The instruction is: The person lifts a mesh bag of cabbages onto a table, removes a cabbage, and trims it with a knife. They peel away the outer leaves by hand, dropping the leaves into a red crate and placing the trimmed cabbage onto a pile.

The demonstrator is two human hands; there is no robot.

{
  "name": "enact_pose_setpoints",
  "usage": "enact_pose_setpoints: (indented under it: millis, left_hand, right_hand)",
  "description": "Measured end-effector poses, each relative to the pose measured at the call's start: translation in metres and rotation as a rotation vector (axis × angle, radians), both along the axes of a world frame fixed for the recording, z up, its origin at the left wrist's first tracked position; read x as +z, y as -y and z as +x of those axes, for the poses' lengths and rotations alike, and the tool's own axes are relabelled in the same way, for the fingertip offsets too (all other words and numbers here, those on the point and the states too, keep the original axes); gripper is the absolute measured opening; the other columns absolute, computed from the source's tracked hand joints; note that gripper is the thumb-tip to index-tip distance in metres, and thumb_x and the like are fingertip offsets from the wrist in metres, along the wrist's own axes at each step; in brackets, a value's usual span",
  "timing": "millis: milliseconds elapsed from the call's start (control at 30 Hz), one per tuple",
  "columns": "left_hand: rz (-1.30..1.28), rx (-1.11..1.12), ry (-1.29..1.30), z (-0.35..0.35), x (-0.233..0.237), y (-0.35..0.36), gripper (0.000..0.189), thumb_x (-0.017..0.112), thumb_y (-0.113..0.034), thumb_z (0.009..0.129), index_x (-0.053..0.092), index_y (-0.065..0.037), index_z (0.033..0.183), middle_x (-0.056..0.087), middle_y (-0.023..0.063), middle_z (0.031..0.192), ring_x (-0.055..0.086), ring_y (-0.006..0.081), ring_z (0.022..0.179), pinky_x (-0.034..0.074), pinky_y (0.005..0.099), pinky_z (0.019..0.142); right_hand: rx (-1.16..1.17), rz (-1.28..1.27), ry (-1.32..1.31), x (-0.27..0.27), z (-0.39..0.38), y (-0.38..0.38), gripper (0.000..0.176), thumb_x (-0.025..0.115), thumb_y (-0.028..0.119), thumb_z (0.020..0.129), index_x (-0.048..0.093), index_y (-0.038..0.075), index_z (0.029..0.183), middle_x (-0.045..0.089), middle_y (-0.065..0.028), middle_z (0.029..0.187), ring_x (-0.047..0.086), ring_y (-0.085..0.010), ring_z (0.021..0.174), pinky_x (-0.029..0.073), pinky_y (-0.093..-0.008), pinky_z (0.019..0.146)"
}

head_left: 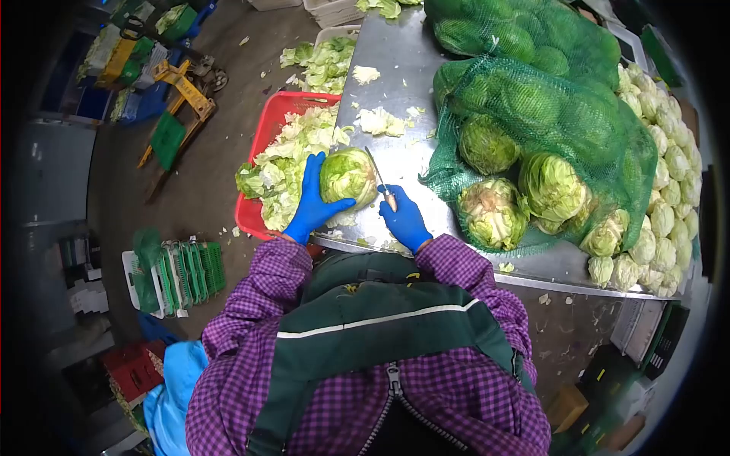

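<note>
Well out to the left of the left fingers, a stack of green crates (190, 270) is standing on the floor (228, 144). Nearer, just left of those fingers, a red crate (247, 218) is holding a heap of loose pale-green leaves (285, 156); its right side is running beneath the left edge of the desk (411, 80). Beyond it, a white bin (336, 32) is carrying more leaves.

The blue-gloved left fingers (313, 171) are spreading around and grasping the left side of a cabbage (348, 178), which is sitting between the two hands, by the desk's near-left corner. The blue-gloved right fingers (401, 199) are clenching the handle of a knife (391, 201), its blade pointing away from the person, close beside the cabbage's right side. Farther from both sets of fingers, leaf scraps (380, 121) are lying on the metal.

The near edge of the desk is passing close below the hands. Some bare metal is opening between the right fingers and a green net bag (525, 114) farther right. That bag is enclosing several cabbages, with others showing around its near end; a second net bag (532, 30) is lying full beyond it. Farthest right, pale cabbages (661, 220) are piling up along the desk's right side.
</note>
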State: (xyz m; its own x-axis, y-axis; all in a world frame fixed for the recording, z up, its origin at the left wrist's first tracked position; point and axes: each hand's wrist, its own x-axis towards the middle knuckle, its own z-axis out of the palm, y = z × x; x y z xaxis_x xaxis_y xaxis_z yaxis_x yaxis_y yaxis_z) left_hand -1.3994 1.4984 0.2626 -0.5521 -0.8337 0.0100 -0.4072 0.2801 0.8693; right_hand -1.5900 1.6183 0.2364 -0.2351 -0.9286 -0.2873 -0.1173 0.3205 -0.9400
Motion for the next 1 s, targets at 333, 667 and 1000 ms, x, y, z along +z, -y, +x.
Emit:
enact_pose_setpoints:
  millis: [333, 667, 1000]
  left_hand:
    - [0.074, 0.120, 0.105, -0.045, 0.013, 0.036, 0.097, 0.085, -0.035, 0.060, 0.035, -0.006, 0.138, 0.040, 0.0192, 0.133, 0.041, 0.0318, 0.124, 0.035, 0.0398, 0.104]
    - [0.157, 0.012, 0.182, -0.060, 0.024, 0.060, 0.094, 0.084, -0.034, 0.062, 0.037, -0.003, 0.136, 0.044, 0.0195, 0.130, 0.046, 0.0295, 0.120, 0.039, 0.0376, 0.100]
    - [0.380, 0.025, 0.205, -0.059, 0.031, 0.077, 0.091, 0.082, -0.029, 0.067, 0.032, -0.004, 0.138, 0.045, 0.0189, 0.132, 0.046, 0.0267, 0.121, 0.040, 0.0360, 0.101]
  right_hand:
    - [-0.013, -0.087, -0.258, 0.011, 0.000, 0.006, 0.025, 0.051, 0.015, 0.087, 0.049, 0.011, 0.111, 0.062, -0.0172, 0.077, 0.061, -0.0363, 0.068, 0.047, -0.0447, 0.060]
    - [-0.051, -0.117, -0.382, -0.001, 0.002, 0.025, 0.022, 0.052, 0.015, 0.086, 0.047, 0.010, 0.107, 0.062, -0.0178, 0.085, 0.061, -0.0391, 0.071, 0.047, -0.0476, 0.060]
    - [-0.022, 0.070, -0.453, -0.004, 0.004, 0.048, 0.017, 0.049, 0.018, 0.088, 0.045, 0.007, 0.102, 0.062, -0.0211, 0.083, 0.060, -0.0410, 0.069, 0.046, -0.0503, 0.060]
